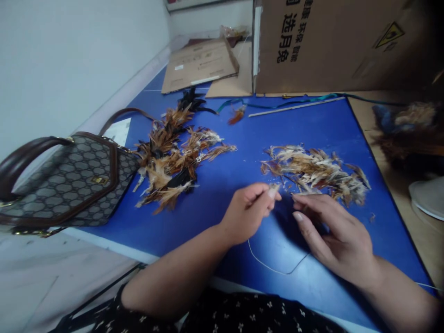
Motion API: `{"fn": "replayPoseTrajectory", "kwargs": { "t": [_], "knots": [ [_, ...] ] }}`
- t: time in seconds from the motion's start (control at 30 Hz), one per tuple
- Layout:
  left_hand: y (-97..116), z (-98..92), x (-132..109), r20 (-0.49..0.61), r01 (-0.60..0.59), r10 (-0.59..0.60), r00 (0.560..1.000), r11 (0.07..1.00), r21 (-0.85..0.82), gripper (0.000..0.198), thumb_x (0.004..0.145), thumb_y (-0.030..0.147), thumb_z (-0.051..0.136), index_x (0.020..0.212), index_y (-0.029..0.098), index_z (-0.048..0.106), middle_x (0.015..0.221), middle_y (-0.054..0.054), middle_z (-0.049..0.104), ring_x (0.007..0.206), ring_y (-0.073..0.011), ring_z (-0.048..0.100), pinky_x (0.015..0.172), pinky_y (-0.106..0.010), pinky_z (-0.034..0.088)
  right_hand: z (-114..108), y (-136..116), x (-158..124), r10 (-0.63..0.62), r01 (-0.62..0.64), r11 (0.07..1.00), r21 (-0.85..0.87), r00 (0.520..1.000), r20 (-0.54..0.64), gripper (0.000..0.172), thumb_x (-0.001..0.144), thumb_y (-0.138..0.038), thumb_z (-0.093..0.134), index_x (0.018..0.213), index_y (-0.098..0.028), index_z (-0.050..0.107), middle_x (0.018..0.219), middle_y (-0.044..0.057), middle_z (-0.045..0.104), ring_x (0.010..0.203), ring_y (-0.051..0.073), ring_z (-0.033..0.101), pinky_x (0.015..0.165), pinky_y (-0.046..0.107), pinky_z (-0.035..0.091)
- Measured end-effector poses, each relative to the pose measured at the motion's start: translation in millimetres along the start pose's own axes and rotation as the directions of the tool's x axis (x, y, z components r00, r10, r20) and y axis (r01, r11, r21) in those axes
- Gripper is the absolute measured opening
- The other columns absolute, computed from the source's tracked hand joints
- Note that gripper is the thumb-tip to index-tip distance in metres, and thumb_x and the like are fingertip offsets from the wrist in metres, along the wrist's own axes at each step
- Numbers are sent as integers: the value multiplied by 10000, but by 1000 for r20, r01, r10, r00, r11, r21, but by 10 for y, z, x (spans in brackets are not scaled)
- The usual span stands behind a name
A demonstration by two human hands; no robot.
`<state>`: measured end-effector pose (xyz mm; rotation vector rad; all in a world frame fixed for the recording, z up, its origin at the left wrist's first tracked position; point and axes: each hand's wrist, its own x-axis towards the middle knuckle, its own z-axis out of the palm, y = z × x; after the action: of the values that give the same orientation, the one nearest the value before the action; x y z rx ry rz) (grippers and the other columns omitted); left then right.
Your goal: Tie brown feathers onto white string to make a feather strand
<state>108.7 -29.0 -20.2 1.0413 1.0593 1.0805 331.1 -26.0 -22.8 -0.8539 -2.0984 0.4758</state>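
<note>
My left hand (250,211) is closed in a pinch, with what looks like a small pale feather (274,188) at the fingertips, mostly hidden. A thin thread (274,269) hangs in a loop below, running from under the left hand towards the right. My right hand (338,238) is open, thumb and index finger apart, close to the left fingertips. Just beyond it lies a pile of loose brown and whitish feathers (319,171). Farther left are tied feather bunches (173,162) in brown and black, some with white thread loops.
A patterned handbag (69,175) stands at the left on the blue table mat (215,203). Behind are a large cardboard box (333,46), flattened cardboard (199,64), a white stick (294,107), a teal ribbon (229,102) and a small orange feather tuft (237,115). Dark fluffy material (409,134) lies at the right.
</note>
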Motion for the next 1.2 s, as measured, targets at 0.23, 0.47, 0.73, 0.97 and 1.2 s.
{"fn": "replayPoseTrajectory", "kwargs": {
  "t": [0.23, 0.47, 0.73, 0.97, 1.2],
  "knots": [
    [11, -96, 70, -182, -155, 138, 974, 984, -86, 345, 1021, 504, 715, 938, 170, 732, 737, 23, 562, 600, -80, 474, 578, -250, 381, 198, -228, -81, -148, 116, 989, 92, 829, 540, 188, 1072, -323, 690, 1190, -189, 747, 1039, 103, 736, 966, 279, 711, 869, 470, 605],
    [28, -54, 38, -152, -148, 151, 977, 989, 28, 351, 1041, 491, 673, 919, 167, 737, 744, 5, 603, 613, -94, 502, 591, -254, 415, 300, -230, -143, -176, 203, 979, 16, 808, 563, 219, 1111, -151, 529, 1000, -163, 717, 956, 95, 713, 904, 263, 666, 888, 473, 563],
    [74, -55, -6, -88, -140, 161, 983, 970, 201, 301, 1082, 402, 610, 953, 164, 743, 767, -1, 652, 619, -99, 543, 625, -259, 450, 171, -67, -59, -116, 186, 976, -115, 888, 445, 179, 1129, -188, 501, 980, -195, 601, 863, 63, 676, 763, 224, 666, 715, 372, 543],
    [32, 3, -58, 55, -275, 277, 959, 869, 412, 300, 1102, 335, 547, 929, 181, 737, 664, 3, 625, 623, -141, 568, 698, -307, 502, 42, 117, -51, 77, -44, 990, -134, 965, 250, 59, 1139, -256, 545, 1119, -224, 591, 912, 42, 734, 706, 180, 709, 646, 304, 536],
    [-98, 81, -57, 209, -305, 233, 950, 839, 450, 282, 1090, 272, 501, 828, 210, 581, 705, 3, 620, 675, -150, 575, 723, -300, 478, 45, 70, -50, 80, -79, 997, -11, 981, 178, 55, 1119, -216, 602, 1154, -239, 637, 957, 23, 763, 794, 166, 747, 732, 283, 582]
  ]
}}
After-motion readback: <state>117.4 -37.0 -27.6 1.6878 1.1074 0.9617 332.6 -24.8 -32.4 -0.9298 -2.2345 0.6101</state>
